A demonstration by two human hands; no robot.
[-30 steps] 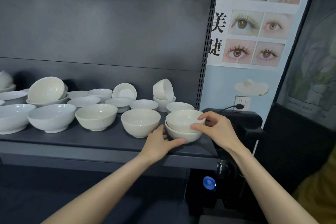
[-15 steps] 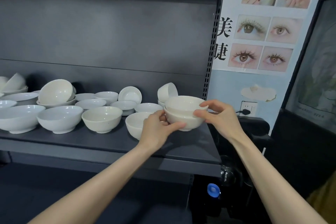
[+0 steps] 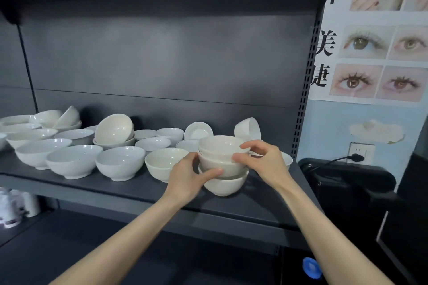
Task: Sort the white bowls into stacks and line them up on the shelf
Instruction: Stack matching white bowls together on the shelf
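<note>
Both hands hold a pair of nested white bowls (image 3: 220, 148) set into a third white bowl (image 3: 223, 184) that stands on the dark shelf (image 3: 129, 188). My left hand (image 3: 188, 174) grips the pair from the left, thumb across the lower bowl's side. My right hand (image 3: 264, 161) pinches the rims from the right. A single cream bowl (image 3: 162, 162) stands just left of the stack. Several more white bowls (image 3: 74, 161) stand in a loose row further left.
Behind the row lie smaller bowls and dishes (image 3: 152, 142), some tilted, and a tipped bowl (image 3: 247, 128) at the back right. A black appliance (image 3: 347, 183) stands right of the shelf below a wall socket (image 3: 361, 152). White cups (image 3: 16, 203) stand on the lower shelf at left.
The pair of nested bowls was lifted off the shelf's right end, carried left and lowered onto another bowl. The view has shifted left.
</note>
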